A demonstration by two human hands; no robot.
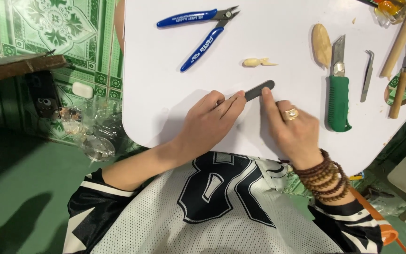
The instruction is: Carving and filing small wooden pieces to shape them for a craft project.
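1. Leftmost on the white table point(165, 108), the left hand point(207, 124) lies palm-down near the near edge, its fingers stretched toward the file point(258, 90). Its grip looks pressed onto the file's lower-left end, fingertips pinning it flat to the table rather than lifting it.
2. Between the hands, the file is a slim dark strip. Its long axis runs diagonally, from the lower left under the left fingertips up to a rounded free end at the upper right, pointing toward the far right corner.
3. To the right, the right hand point(291, 129), with a ring and bead bracelets at the wrist, reaches in from the near edge. Its forefinger touches the file's side around mid-length; the other fingers are loosely curled, so this grip is not closed around anything. Whether the thumb also meets the file I cannot tell.
4. Both hands are at the file, the left over its near end, the right just beside its middle; the far tip is bare.
5. Further back, blue cutters point(203, 33) lie near the far edge, and a small pale carving point(258, 62) sits just beyond the file's tip, apart from it.
6. Toward the right edge lie a wooden oval point(321, 44), a green knife point(338, 89), tweezers point(367, 75) and wooden-handled tools point(399, 84).
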